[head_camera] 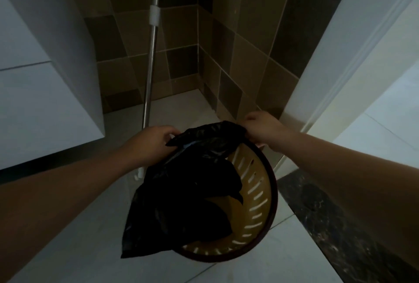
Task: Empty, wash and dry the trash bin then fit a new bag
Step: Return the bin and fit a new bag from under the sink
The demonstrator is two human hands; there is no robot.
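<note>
Black bag (188,187): our left hand (150,141) and right hand (260,129) pinch its mouth above the bin (260,192); thin film may tear or slip.

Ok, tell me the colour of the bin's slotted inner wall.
The slotted inner wall is tan-yellow, under a dark reddish-brown rim; the head view shows it.
</note>
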